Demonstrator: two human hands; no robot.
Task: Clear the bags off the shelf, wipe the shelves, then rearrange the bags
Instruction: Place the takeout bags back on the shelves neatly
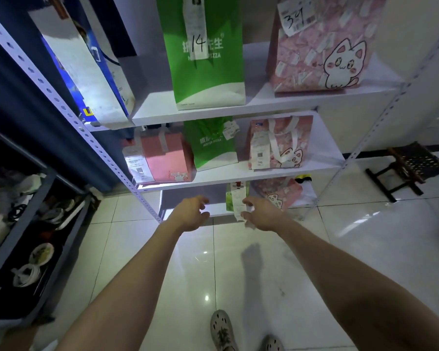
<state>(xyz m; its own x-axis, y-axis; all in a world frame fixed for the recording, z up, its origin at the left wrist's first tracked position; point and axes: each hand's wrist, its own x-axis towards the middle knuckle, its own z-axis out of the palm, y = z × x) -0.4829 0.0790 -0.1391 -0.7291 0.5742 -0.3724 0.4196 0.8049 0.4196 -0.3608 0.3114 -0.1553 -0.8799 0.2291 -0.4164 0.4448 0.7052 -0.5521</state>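
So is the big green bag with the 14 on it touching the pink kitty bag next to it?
Apart. The head view shows bare white shelf between the green bag and the pink cat bag.

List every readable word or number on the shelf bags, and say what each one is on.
"14": handwritten on the slip on the top-shelf green bag.
"PIZZA": printed on that same bag; the characters above are partly covered.
"34": handwritten on the tag on the top-shelf pink cat bag.
"046": on the receipt on the middle-shelf pink cat bag.
All other receipts and prints: too small or blurred.
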